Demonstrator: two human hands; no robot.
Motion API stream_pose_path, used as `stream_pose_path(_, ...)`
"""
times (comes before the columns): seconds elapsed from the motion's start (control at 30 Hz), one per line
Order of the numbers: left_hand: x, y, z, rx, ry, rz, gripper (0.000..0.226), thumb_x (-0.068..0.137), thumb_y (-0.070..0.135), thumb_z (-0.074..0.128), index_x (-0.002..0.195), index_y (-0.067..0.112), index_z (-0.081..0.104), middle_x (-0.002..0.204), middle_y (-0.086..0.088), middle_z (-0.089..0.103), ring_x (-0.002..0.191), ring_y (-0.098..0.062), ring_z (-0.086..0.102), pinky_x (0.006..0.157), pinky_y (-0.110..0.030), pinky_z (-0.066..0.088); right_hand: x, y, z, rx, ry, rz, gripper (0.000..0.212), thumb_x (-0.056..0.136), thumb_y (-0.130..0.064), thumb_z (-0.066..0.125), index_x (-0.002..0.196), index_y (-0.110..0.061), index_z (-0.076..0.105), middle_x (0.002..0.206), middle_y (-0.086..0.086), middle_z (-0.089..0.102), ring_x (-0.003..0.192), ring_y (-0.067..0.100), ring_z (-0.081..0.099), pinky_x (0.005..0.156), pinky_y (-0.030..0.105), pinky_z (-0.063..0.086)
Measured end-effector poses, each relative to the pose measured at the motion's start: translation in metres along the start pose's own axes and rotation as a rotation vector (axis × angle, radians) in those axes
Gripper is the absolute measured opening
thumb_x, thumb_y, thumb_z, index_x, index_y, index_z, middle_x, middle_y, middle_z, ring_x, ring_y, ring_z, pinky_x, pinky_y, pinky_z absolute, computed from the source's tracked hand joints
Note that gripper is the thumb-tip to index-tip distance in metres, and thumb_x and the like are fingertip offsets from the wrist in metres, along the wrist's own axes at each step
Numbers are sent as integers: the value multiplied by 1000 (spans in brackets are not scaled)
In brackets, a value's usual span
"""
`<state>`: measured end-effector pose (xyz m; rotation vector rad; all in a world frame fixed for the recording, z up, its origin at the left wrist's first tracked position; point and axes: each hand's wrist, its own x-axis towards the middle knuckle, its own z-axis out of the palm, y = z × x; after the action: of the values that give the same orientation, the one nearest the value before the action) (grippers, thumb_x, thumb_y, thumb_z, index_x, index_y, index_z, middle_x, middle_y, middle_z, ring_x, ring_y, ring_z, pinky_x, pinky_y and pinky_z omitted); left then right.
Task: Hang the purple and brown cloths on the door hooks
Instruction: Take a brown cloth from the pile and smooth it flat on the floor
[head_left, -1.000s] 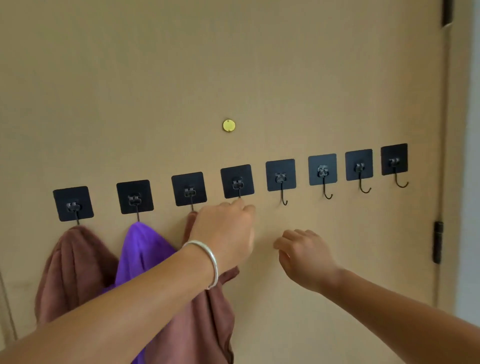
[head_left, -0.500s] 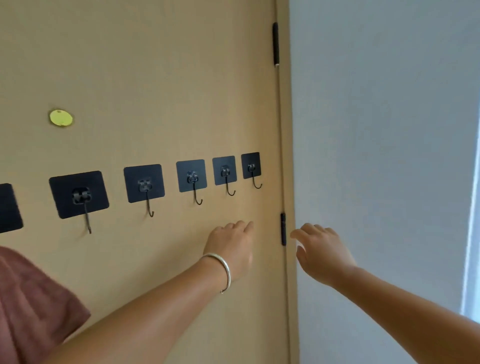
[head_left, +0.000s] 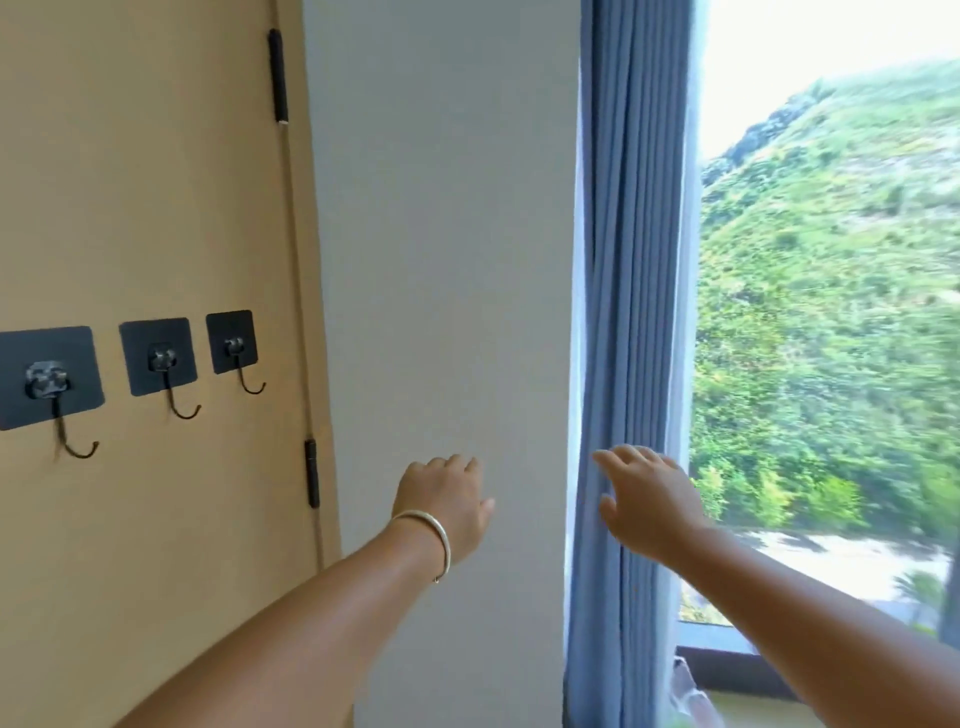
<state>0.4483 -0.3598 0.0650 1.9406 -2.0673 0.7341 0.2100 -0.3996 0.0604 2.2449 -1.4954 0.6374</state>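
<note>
Head view. Both hands were raised, loose and unloaded: the left hand (head_left: 447, 501), with a silver bangle (head_left: 434, 535) at the wrist, hung before the pale wall (head_left: 441, 260) with its fingers relaxed and slightly spread, holding nothing; the right hand (head_left: 647, 501) was likewise slack-fingered and bare, in front of the blue curtain (head_left: 628, 312), though contact with the fabric could not be judged. Three black adhesive hooks (head_left: 166, 364) showed on the tan door (head_left: 130, 156) at far left, all of them bare; the door's hinges (head_left: 310, 473) marked its right edge. Neither the purple nor the brown cloth appeared anywhere in view, so their location could not be stated from this moment. A window (head_left: 831, 312) with a green hillside beyond filled the right side. The step in hand was judged to be a reach or turn away from the door, probably to fetch a further cloth or to finish. If a cloth remained to be hung, sound practice would be to pinch it near one corner or its loop, lift that point above the upturned tip of a free hook, and lower it fully into the bend before releasing. The adhesive pads called for a downward load only; pulling outward risked peeling one from the door.
</note>
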Motion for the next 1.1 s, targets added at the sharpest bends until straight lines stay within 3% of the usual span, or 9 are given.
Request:
stream_pose_path(0.27, 25, 128, -10, -120, 23, 252, 45, 96, 49, 35, 131, 21, 44, 122, 1, 57, 107, -22, 57, 85, -35, 41, -99, 97, -60, -157, -24, 262, 54, 87, -30, 54, 140, -24, 43, 135, -2, 54, 123, 21, 49, 103, 34, 37)
stream_pose_path(0.4, 34, 223, -31, -181, 73, 419, 55, 96, 51, 37, 141, 20, 38, 128, -3, 55, 110, -25, 58, 84, -39, 44, -162, 159, -97, -240, -33, 426, 54, 86, -30, 55, 139, -23, 45, 134, -1, 55, 123, 22, 50, 102, 35, 38)
stream_pose_path(0.53, 31, 322, -59, -276, 122, 558, 53, 95, 52, 41, 138, 21, 43, 123, -3, 59, 105, -25, 60, 82, -39, 46, -229, 221, -135, -332, -75, 562, 52, 86, -31, 54, 137, -24, 46, 132, -1, 56, 122, 21, 50, 104, 36, 39)
stream_pose_path(0.83, -9, 526, -125, -419, 208, 853, 49, 96, 50, 41, 134, 20, 44, 120, -3, 59, 103, -26, 60, 82, -39, 47, -381, 333, -217, -467, -91, 858, 51, 87, -36, 52, 137, -25, 46, 134, -2, 54, 123, 19, 48, 107, 37, 35)
stream_pose_path(1.0, -37, 622, -158, -479, 259, 985, 50, 96, 51, 41, 135, 19, 40, 123, -4, 58, 107, -25, 59, 85, -38, 48, -459, 374, -262, -551, -100, 1006, 45, 88, -33, 52, 132, -24, 48, 129, -2, 54, 119, 20, 49, 102, 35, 36)
stream_pose_path(1.1, -54, 676, -178, -523, 288, 1051, 51, 96, 51, 39, 137, 20, 39, 125, -4, 57, 107, -24, 59, 84, -36, 45, -504, 391, -284, -598, -130, 1088, 51, 90, -34, 50, 139, -23, 42, 134, -1, 50, 123, 21, 45, 102, 34, 33)
